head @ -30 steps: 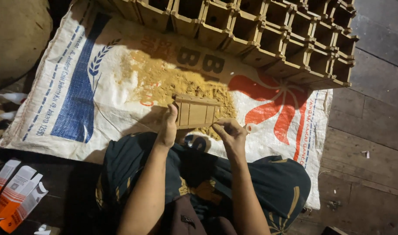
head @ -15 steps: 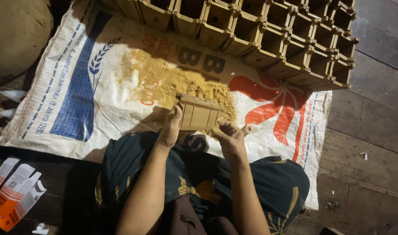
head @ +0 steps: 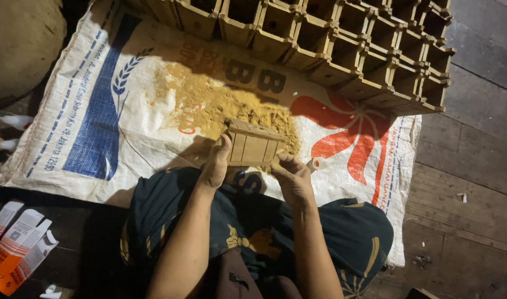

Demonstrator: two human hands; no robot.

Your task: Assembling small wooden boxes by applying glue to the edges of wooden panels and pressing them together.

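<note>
Hands have shifted on the small wooden box (head: 253, 145) since a moment ago: it now sits a little higher and tipped, its slatted side facing up, so the person seems to be turning it over the sawdust (head: 220, 108). The left hand (head: 216, 165) grips its left end, fingers curled; the right hand (head: 291, 176) pinches its lower right corner. It hangs just above the printed sack (head: 98, 138).

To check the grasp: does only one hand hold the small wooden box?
No, the left hand and the right hand both grasp the small wooden box.
</note>
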